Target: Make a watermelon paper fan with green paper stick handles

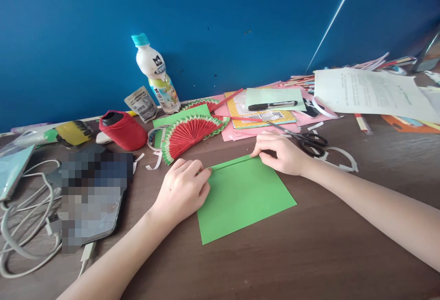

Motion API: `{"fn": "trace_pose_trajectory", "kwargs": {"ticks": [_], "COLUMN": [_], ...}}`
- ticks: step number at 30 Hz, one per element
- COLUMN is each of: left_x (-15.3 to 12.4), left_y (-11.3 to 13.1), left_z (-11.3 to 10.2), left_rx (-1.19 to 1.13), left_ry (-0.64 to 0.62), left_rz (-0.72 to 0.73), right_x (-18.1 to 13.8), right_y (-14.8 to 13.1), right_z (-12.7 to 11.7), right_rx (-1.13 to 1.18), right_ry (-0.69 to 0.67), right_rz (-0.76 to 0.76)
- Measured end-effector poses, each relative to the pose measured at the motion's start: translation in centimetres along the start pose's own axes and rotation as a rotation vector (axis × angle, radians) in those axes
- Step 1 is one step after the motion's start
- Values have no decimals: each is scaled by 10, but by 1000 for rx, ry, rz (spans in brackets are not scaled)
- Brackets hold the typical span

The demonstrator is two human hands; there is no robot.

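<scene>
A green sheet of paper (pixel 242 197) lies flat on the brown desk (pixel 275 254), with a narrow fold turned over along its far edge. My left hand (pixel 184 190) pinches the left end of that folded strip, fingers closed on it. At the right end, my right hand (pixel 280 151) presses and pinches the same strip. Just beyond the sheet lies a pleated red and green paper fan (pixel 190 137), shaped like a watermelon slice.
Black scissors (pixel 309 142) lie right of my right hand among white paper strips. A black marker (pixel 273 105) rests on coloured sheets at the back. A bottle (pixel 156 73), a red pouch (pixel 123 130), a phone (pixel 91 194) and white cables (pixel 24 226) fill the left side.
</scene>
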State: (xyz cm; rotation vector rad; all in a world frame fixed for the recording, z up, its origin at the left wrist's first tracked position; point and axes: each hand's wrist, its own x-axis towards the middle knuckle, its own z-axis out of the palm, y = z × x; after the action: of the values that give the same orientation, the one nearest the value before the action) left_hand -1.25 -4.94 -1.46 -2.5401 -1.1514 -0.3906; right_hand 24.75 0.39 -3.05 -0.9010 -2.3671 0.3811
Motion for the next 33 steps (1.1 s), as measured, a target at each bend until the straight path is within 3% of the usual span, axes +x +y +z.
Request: {"fn": "trace_pose_trajectory", "kwargs": {"ticks": [7, 10, 19, 28, 33], "left_x": [9, 11, 8, 5, 6], "left_y": [-2, -3, -7, -5, -1], "left_z": [8, 8, 14, 12, 5], "left_rx": [-365, -446, -359, -41, 81], "left_ry": [-158, -150, -119, 70, 76], "left_rz": [-354, -395, -184, 68, 172], "right_x": [5, 5, 2, 1, 0], "right_y": [-2, 0, 2, 0, 2], "right_z": [7, 7, 6, 8, 9], "right_rx": [28, 57, 104, -4, -61], "right_ry": [-35, -49, -91, 40, 68], "right_rz": [140, 132, 77, -123, -213]}}
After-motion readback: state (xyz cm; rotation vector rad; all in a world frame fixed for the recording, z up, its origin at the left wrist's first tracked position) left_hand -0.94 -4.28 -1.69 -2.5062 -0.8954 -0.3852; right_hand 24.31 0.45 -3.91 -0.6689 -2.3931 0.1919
